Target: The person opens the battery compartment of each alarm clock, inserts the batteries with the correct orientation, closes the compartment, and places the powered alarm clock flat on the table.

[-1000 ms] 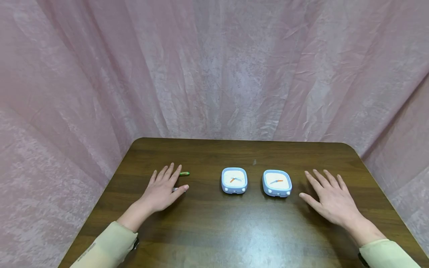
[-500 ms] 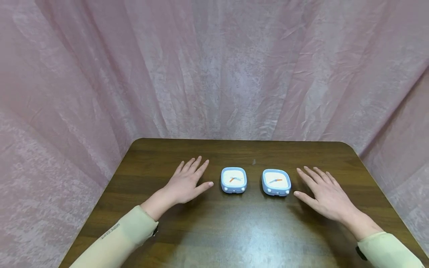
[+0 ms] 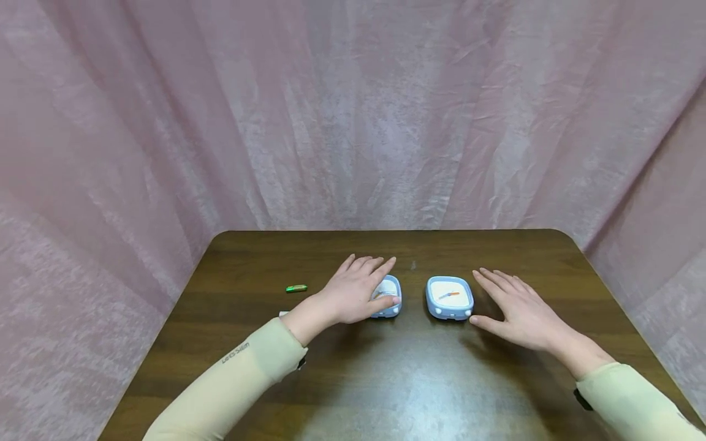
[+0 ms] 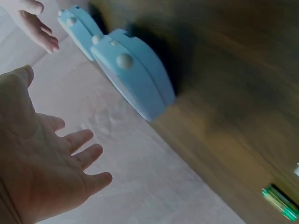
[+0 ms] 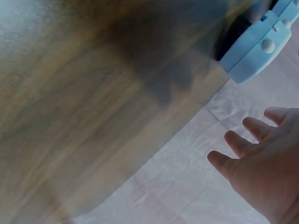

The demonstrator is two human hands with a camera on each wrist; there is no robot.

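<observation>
The left clock lies face-up on the bench, partly covered in the head view by the left hand, fingers spread and holding nothing. To its right lies the right clock; just right of that, the right hand has extended fingers, also holding nothing. A small green cylinder lies farther left; a pink curtain hangs beyond the far edge.

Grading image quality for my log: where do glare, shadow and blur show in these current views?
Head: pale glare on the table toward the bottom edge, soft shadows below the left hand and right hand; left wrist: soft focus, dark shadow beside the nearer blue clock; right wrist: blurred table surface crossed by a soft-edged dark shadow.
</observation>
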